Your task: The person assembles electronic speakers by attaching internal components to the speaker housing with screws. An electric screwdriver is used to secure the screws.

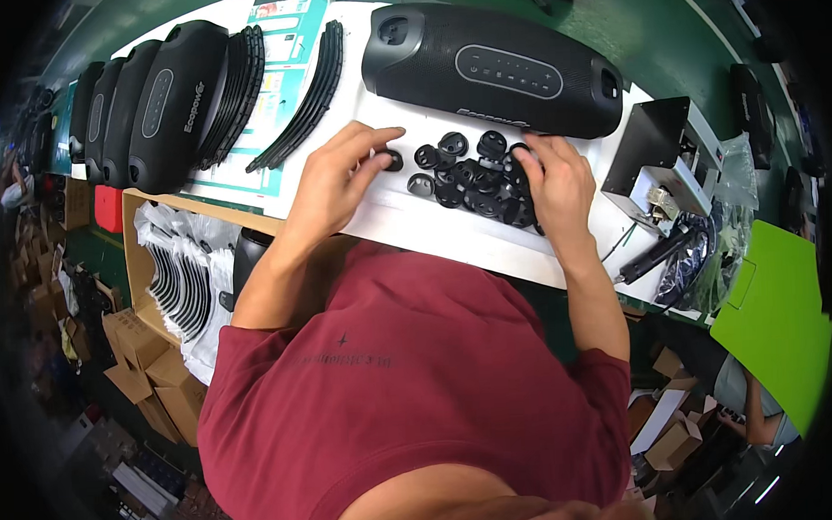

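White table (pixel 405 216), 2 hands (pixel 333 178) at black caps (pixel 465 175), 1 speaker (pixel 427 62) beyond

A green floor (pixel 584 25) spreads at one o'clock, beyond a white worktable (pixel 387 211) that bends from ten o'clock round to three. Brown cartons (pixel 178 397) crowd eight o'clock; a lime-green panel (pixel 775 312) shows between three and four.

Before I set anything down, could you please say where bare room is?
The white bench is bare between the round black parts and its near edge, and between the curved strips and left hand. Its right end is crowded: metal box, black tool, plastic bags.
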Motion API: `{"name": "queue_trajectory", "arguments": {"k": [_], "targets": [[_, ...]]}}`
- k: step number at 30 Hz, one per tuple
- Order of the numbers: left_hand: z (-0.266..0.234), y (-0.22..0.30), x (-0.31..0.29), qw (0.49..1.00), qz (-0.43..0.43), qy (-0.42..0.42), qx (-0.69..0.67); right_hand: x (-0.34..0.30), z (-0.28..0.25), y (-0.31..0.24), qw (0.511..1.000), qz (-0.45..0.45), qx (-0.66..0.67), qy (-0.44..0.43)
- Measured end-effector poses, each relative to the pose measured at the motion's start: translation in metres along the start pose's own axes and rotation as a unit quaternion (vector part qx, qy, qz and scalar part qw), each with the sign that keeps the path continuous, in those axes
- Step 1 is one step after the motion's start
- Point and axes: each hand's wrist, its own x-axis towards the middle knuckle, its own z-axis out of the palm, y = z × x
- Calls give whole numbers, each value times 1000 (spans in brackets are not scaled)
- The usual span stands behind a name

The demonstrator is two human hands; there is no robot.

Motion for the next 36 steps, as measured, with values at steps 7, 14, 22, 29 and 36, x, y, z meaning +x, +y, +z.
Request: {"name": "queue_trajectory", "arguments": {"k": [7, 14, 22, 29, 36], "targets": [[-6, 9, 71, 949, 22, 205, -237, -13, -14, 2, 977, 110, 181, -9], [25, -16, 127, 931, 29, 260, -255, 27, -63, 16, 940, 90, 268, 193], [31, -21, 126, 916, 47, 246, -313, 77, -25, 51, 929, 153, 213, 262], [32, -16, 124, 935, 74, 247, -242, 80, -16, 38, 930, 139, 117, 320], [33, -13, 118, 937, 87, 250, -228, 45, -15, 14, 980, 36, -52, 190]]}}
